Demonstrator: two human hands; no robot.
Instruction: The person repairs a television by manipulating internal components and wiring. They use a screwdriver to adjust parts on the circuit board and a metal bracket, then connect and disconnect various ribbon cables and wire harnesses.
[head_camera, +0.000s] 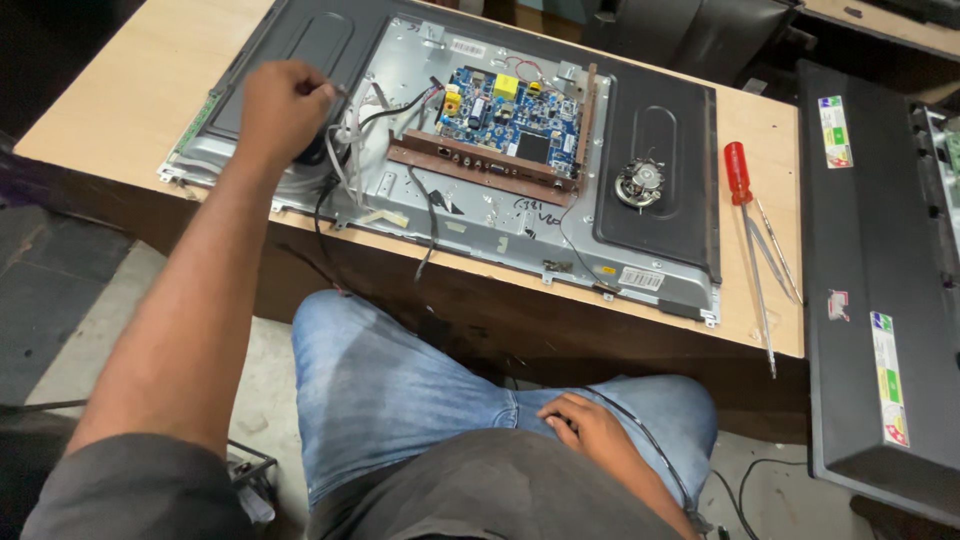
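An opened flat-screen panel (500, 235) lies face down on a wooden table (110, 90), its metal back exposed. A blue circuit board (510, 125) sits in the middle, with a round speaker (638, 183) on the right black section. My left hand (283, 105) reaches over the panel's left side, fingers closed around a bundle of white and black wires (350, 140) that run toward the board. My right hand (590, 425) rests on my thigh on blue jeans, fingers loosely curled, holding nothing.
A red-handled screwdriver (745, 215) and thin metal tweezers (775, 255) lie on the table's right end. A black plastic back cover (880, 260) with stickers stands to the right. Loose black cables (430, 225) hang over the table's front edge.
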